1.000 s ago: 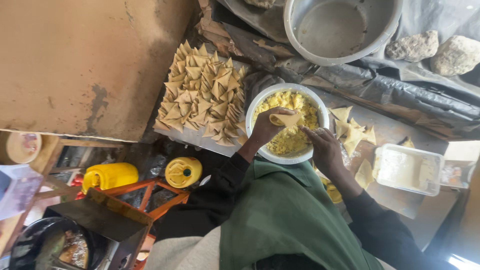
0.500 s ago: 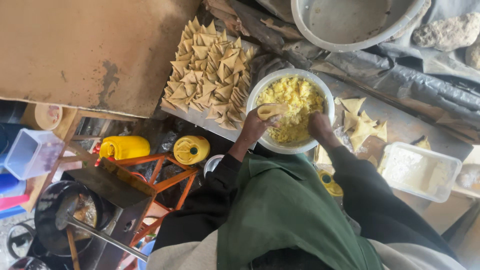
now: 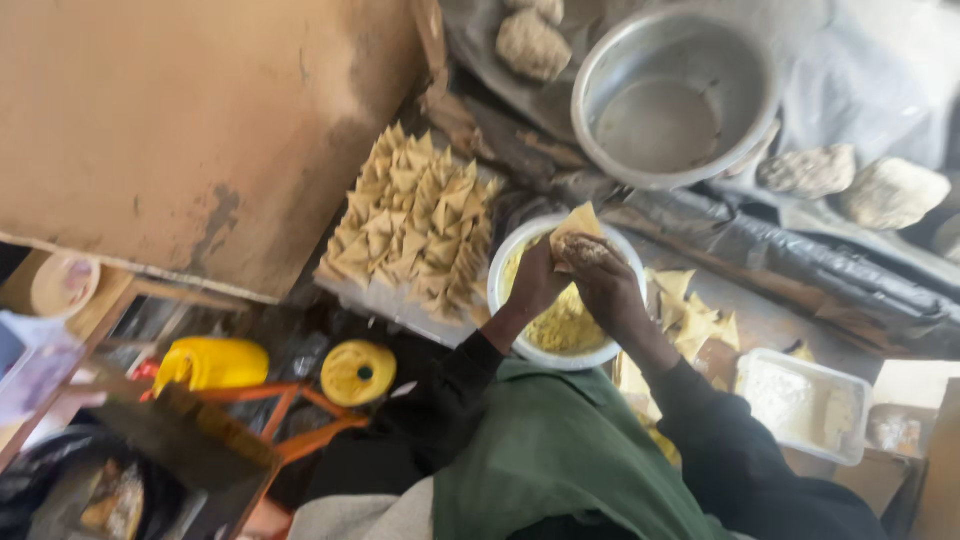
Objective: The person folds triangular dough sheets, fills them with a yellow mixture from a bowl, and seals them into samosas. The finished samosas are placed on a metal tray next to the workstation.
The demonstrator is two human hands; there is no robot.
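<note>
Both hands, left hand [image 3: 540, 285] & right hand [image 3: 605, 285], pinch filled pastry cone [image 3: 578, 228] over bowl [image 3: 505, 270] (yellow filling): overstuffed seam could split, spill.

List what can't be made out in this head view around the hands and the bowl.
- Pastry piece: both the left hand and the right hand cover its lower part; filled or not, unclear.
- White bowl: hands and wrists hide much of the yellow filling.
- Loose pastry sheets: blurred, and the right forearm covers some; count unclear.
- Rectangular white tub: contents blurred.
- Bottom left corner: dark, blurred clutter.
</note>
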